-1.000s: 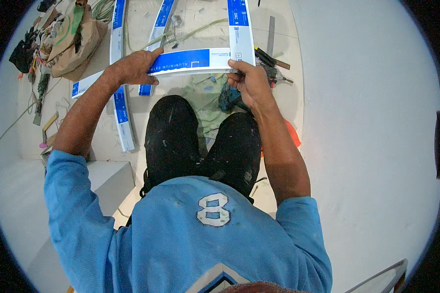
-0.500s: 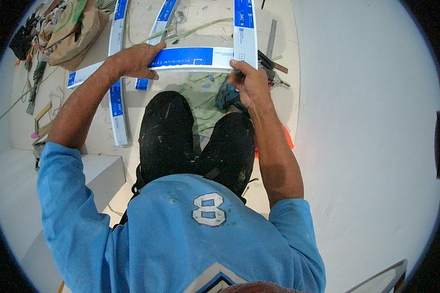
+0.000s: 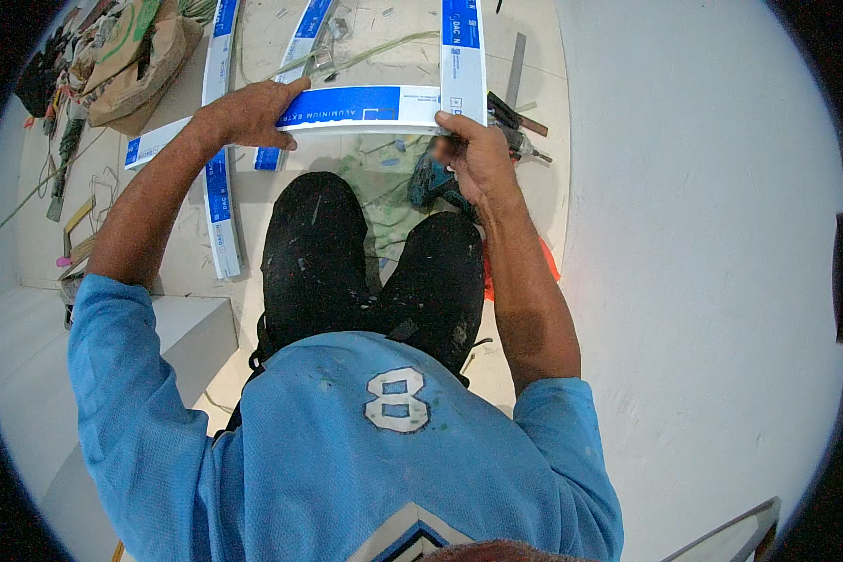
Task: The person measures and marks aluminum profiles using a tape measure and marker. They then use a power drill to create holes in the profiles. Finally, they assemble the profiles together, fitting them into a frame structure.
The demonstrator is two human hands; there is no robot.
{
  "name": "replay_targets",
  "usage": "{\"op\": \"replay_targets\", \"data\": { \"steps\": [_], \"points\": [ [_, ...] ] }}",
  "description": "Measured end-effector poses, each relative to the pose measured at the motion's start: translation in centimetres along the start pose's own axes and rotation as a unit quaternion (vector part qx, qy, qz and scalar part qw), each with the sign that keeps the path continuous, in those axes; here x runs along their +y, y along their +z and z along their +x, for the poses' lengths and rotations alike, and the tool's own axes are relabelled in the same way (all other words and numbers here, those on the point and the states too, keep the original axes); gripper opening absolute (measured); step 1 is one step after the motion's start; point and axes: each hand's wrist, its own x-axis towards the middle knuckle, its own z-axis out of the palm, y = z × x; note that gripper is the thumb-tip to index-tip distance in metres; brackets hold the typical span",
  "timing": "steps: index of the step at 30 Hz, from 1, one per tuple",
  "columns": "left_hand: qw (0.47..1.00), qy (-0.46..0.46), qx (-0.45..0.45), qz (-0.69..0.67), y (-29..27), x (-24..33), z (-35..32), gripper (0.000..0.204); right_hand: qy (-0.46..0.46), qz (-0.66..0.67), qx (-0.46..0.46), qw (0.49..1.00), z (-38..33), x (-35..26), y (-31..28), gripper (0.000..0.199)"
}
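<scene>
A white aluminium crosspiece (image 3: 351,108) with blue protective film lies across in front of my knees. At its right end it meets a long aluminium bar (image 3: 464,67) at a corner. My left hand (image 3: 251,114) is closed over the crosspiece, fingers on top and thumb at its near edge. My right hand (image 3: 480,159) grips the corner, thumb on top and the other fingers curled underneath, partly hidden. A teal power drill (image 3: 427,180) lies just below my right hand, partly covered by it. Another filmed bar (image 3: 221,187) passes under my left forearm.
A further filmed bar (image 3: 300,42) lies beyond my left hand. A brown paper sack (image 3: 150,70) and mixed tools sit at the far left. A flat metal strip (image 3: 516,70) lies at right, near the white wall (image 3: 693,234). Green cloth (image 3: 375,187) spreads between my knees.
The whole view has shifted slightly, so everything sits a little further left and up. Both hands keep the same hold on the aluminium pieces.
</scene>
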Motion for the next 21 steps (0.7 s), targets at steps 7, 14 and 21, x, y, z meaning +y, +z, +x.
{"op": "replay_targets", "data": {
  "steps": [7, 14, 21],
  "points": [
    [0.999, 0.034, 0.013, -0.01, 0.2, -0.6, 0.5, 0.086, 0.002, -0.041, 0.008, 0.999, 0.5, 0.4, -0.4, 0.03],
    [0.999, 0.036, -0.024, -0.033, -2.0, 0.6, 0.0, 0.072, -0.01, 0.017, 0.008, 1.0, 0.8, 0.7, -1.3, 0.032],
    [1.0, -0.003, -0.012, 0.017, -1.9, -4.9, -3.1, 0.075, -0.045, -0.008, -0.006, 0.999, 1.1, 2.3, -2.0, 0.035]
  ]
}}
